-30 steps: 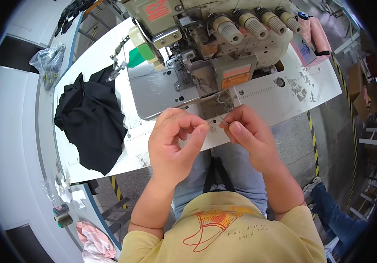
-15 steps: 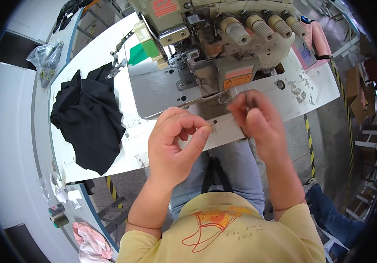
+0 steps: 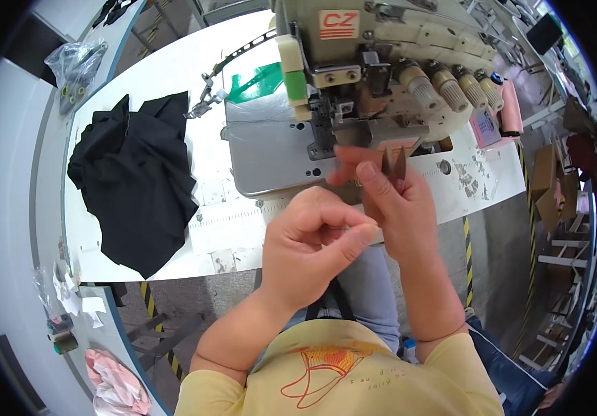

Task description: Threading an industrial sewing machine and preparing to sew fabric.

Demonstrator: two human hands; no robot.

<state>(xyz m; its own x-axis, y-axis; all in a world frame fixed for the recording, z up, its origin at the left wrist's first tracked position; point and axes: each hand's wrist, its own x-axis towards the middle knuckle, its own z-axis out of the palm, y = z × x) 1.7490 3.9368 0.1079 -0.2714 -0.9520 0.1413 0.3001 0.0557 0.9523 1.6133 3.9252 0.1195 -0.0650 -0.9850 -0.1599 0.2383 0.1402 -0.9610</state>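
In front of the overlock sewing machine (image 3: 354,76), both my hands are raised above the table's near edge. My left hand (image 3: 316,246) has thumb and forefinger pinched together; whatever lies between the tips is too fine to make out. Close beside it, my right hand (image 3: 399,211) carries a pair of thread snips (image 3: 395,168), their two dark pointed blades sticking up past the thumb. Its outstretched fingers are partly smeared by motion. A crumpled piece of black fabric (image 3: 135,184) lies on the white table (image 3: 226,239), left of the machine's metal plate (image 3: 264,159).
Green material (image 3: 260,82) lies by the machine's plate. A pink thread cone (image 3: 510,107) stands at the table's right end. At left, a side table bears a plastic bag (image 3: 76,73) and pink cloth (image 3: 115,381). A cardboard box (image 3: 548,184) sits on the floor at right.
My view has shifted, so the machine appears farther right. My left hand's pinch has come closer to my right hand. The snips' blades now show clearly above the right thumb.
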